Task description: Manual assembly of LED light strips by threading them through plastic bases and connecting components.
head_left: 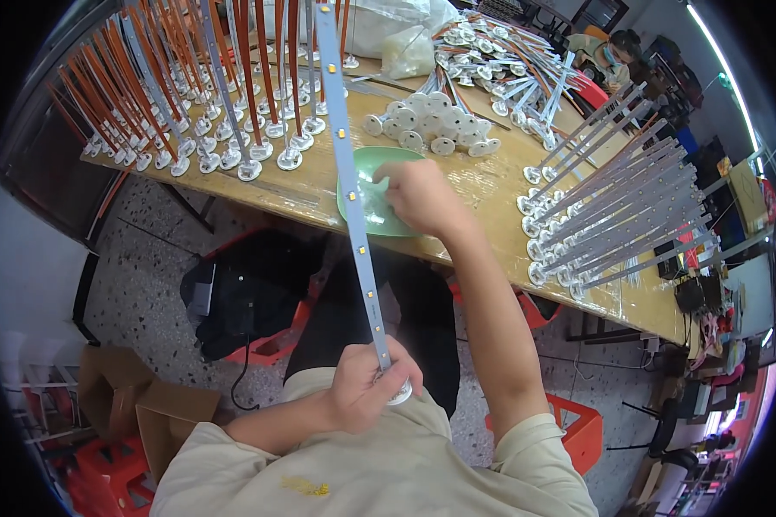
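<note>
Across the upper half of the view runs a long wooden workbench (483, 185), its top wrapped in clear film. On its far left end stands a dense bundle of orange and white LED strips (190, 77), each ending in a white round base on the bench. On the right end lies a second bundle of white LED strips (612, 207), fanned out with their round bases toward the person. A heap of more strips (500, 52) lies at the far side near a clear plastic bag (388, 34). Under the bench, on the speckled floor, a black bag (250, 289) rests against a red plastic crate (276, 340), and brown cardboard boxes (147, 405) stand at lower left. A pale green plate (358, 177) sits at the near edge of the bench, just before a loose pile of white round caps (435, 125).

The left hand (366, 388), held close to the chest, is closed in a fist around the lower end of a single long white LED strip (349, 172), which rises steeply past the plate; a white round base (399, 395) shows at the grip. The right hand (418, 194) reaches into the plate, fingers curled downward; what they pinch cannot be told.
</note>
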`<state>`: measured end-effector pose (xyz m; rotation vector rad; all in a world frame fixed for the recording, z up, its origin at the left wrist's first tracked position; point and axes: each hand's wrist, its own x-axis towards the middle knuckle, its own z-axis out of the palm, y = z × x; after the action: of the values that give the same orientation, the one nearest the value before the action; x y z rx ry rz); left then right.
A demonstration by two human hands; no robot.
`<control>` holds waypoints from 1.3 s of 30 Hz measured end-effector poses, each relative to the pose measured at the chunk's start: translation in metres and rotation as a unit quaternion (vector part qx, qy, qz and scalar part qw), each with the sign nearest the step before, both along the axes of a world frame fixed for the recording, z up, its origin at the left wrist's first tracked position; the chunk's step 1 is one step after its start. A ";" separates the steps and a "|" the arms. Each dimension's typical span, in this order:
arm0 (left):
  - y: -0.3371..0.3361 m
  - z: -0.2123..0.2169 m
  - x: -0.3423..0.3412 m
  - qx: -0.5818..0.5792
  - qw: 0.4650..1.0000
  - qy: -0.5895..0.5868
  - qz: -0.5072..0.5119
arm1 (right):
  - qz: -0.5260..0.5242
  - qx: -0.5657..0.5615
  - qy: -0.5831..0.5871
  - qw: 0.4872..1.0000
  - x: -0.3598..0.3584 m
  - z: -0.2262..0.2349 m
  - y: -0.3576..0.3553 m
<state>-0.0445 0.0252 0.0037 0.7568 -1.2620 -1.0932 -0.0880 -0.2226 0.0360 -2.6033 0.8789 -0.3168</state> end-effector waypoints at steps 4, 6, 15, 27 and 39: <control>0.000 0.001 0.002 -0.005 0.999 -0.023 0.037 | -0.073 0.091 -0.306 0.945 -0.049 0.003 0.046; 0.001 0.009 0.005 0.038 0.996 -0.052 0.067 | -0.132 0.304 -0.432 0.839 -0.070 0.004 0.092; -0.014 -0.010 -0.023 -0.004 0.993 -0.048 0.107 | -0.152 0.617 -0.524 0.567 -0.135 -0.028 0.192; -0.014 -0.021 -0.034 -0.025 0.999 -0.026 0.004 | -0.184 0.237 -0.450 0.841 -0.160 -0.027 0.217; -0.015 0.003 -0.058 -0.035 0.940 0.330 -0.085 | -0.169 -0.102 -0.557 0.807 -0.111 -0.026 0.236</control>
<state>-0.1021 0.0103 0.0064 0.1859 -0.7878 -1.2922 -0.1993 0.0132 0.0099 -1.8049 0.8136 -1.8597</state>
